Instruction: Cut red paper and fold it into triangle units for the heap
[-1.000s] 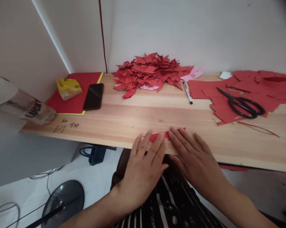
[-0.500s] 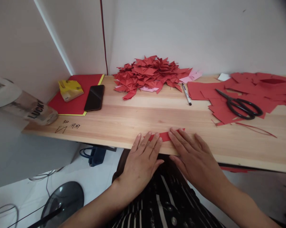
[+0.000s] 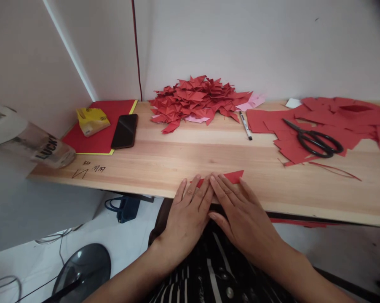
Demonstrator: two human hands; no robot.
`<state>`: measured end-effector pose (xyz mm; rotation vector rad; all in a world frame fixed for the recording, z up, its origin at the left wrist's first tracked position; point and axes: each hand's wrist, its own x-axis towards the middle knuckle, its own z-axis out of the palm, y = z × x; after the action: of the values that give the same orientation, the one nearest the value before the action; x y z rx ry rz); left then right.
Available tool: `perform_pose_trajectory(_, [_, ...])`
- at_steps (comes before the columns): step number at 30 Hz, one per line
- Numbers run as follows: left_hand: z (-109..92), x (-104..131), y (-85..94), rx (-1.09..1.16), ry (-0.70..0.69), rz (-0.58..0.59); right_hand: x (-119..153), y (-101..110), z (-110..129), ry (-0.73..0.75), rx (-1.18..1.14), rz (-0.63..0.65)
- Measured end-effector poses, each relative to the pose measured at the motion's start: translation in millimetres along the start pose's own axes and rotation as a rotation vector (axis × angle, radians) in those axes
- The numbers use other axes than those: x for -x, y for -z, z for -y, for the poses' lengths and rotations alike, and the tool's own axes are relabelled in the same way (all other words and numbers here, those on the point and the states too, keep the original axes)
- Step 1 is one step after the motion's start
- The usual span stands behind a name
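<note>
A narrow folded strip of red paper lies flat at the front edge of the wooden table, its right end cut at a slant. My left hand presses on its left part with the fingers stretched out. Beside it, my right hand lies flat over the strip's middle, fingers straight and touching the left fingertips. Both hands cover much of the paper, so its left half is mostly hidden.
Folded red paper pieces are heaped against the wall. Black-handled scissors rest on red paper sheets at right, near a pen. At left are a phone, a yellow packet and a clear bottle.
My right hand has slid left along the red strip until it meets my left hand, uncovering the strip's right end. My left hand has stayed in place. The view has shifted slightly.
</note>
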<state>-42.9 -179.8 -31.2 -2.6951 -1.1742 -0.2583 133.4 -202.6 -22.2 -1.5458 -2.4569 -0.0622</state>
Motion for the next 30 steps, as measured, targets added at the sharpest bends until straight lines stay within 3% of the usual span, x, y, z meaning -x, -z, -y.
perform_pose_trajectory(13, [-1,1,0.6,0.036,0.022,-0.032,27,5,-38,-0.133,0.114,-0.052])
perform_pose_trajectory(22, [0,0,-2.9,-0.003,0.006,-0.032,5,6,4,0.035,0.002,-0.009])
perform_pose_trajectory(30, [6,7,-5.7,-0.041,-0.008,0.002,7,1,0,0.026,0.004,0.004])
